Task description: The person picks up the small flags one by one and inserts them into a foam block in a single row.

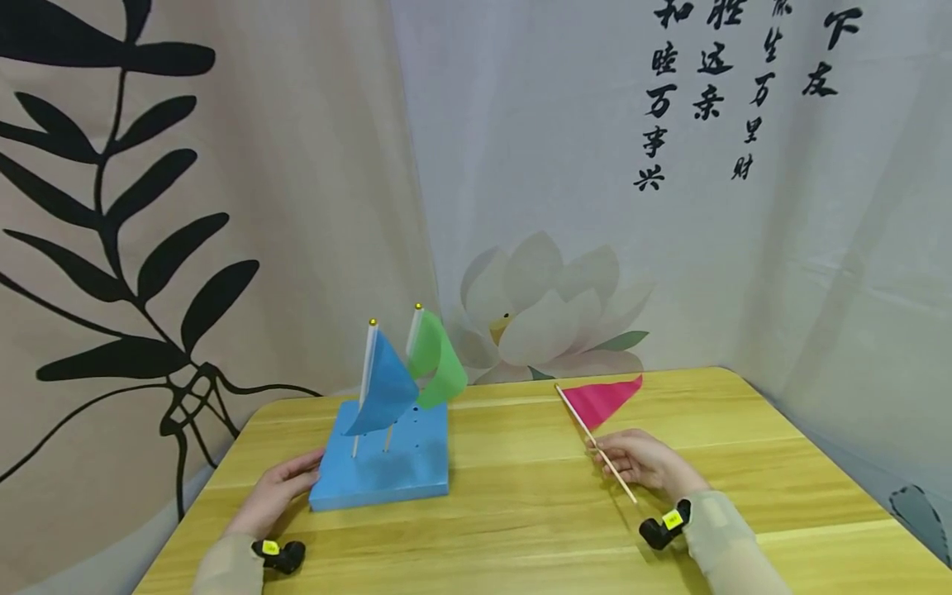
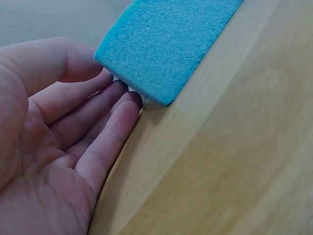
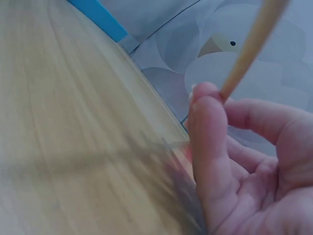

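Note:
A blue foam block (image 1: 379, 475) with small holes lies on the table, left of the middle. In it stand a blue flag (image 1: 387, 384) and a green flag (image 1: 445, 364), both on thin sticks with gold tips. Against the block's left side, the fingertips of my left hand (image 1: 278, 492) rest near a corner; the left wrist view shows the thumb and fingers (image 2: 122, 115) by the foam's edge, not wrapped round it. My right hand (image 1: 643, 459) pinches the wooden stick of a pink triangular flag (image 1: 601, 402) above the table, the stick tilted with its lower end toward me.
The wooden table (image 1: 535, 521) has rounded far corners. Right behind it hangs a curtain (image 1: 521, 165) printed with leaves, a lotus and black characters. Both wrists carry small black cameras.

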Available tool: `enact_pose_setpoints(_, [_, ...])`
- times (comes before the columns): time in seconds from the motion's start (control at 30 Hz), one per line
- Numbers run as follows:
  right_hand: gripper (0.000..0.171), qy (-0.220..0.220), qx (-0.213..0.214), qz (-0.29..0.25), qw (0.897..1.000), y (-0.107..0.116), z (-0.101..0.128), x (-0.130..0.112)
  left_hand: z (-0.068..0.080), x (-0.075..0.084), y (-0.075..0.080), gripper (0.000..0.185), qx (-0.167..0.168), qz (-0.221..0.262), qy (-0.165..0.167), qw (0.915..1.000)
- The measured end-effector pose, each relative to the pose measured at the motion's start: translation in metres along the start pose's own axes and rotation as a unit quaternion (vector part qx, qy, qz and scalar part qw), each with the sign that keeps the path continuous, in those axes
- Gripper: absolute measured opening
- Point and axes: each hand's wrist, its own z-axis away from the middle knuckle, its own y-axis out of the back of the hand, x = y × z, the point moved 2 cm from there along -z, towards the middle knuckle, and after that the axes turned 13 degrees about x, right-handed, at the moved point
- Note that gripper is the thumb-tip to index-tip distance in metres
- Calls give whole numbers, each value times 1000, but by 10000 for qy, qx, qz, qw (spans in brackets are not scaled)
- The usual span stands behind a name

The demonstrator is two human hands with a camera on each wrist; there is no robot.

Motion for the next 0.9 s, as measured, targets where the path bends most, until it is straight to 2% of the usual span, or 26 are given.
enact_pose_setpoints(0.33, [36,279,-31,-417,9987,0,0,-7,-3,0,-2,62,30,-52,-22,10000])
enact_pose_setpoints(0.43, [36,403,83,-573,9975,-1,1,-9,-4,-1,-3,62,36,-56,-20,10000])
enact_pose_setpoints(0.6, [22,629,349,-711,9949,-2,1,-11,-4,-2,-4,62,29,-53,-3,10000])
enact_pose_setpoints(0.9, [21,1163,678,-702,9884,-9,4,-23,-2,-2,-1,62,71,-84,45,9999])
